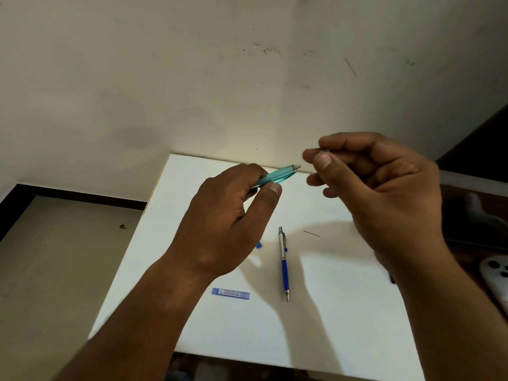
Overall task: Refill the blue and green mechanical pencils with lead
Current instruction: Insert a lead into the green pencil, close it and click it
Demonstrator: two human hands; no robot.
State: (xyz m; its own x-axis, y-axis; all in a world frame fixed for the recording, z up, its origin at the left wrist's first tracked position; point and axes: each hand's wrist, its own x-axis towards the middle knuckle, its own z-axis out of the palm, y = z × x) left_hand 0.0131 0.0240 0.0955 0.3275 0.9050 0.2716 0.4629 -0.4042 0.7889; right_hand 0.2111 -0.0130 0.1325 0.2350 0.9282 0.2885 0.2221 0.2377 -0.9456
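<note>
Head view: the green mechanical pencil [277,176] is gripped in the left hand [228,215], fingers and thumb curled round the barrel. Its long axis slants up and rightward, with the upper end aimed at the right hand [384,188], near but apart. A small greyish piece [323,151] — probably the cap — is pinched between right thumb and forefinger. The blue mechanical pencil [284,264] lies on the counter [330,325] below, tip toward the person. A loose lead [312,233] lies beside it — judged nearer the right hand.

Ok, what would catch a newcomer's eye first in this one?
Two raised hands above the white table: the left hand grips the green pencil, the right hand pinches a small piece near its end. Below, the blue pencil lies on the table near a blue lead case.
</note>
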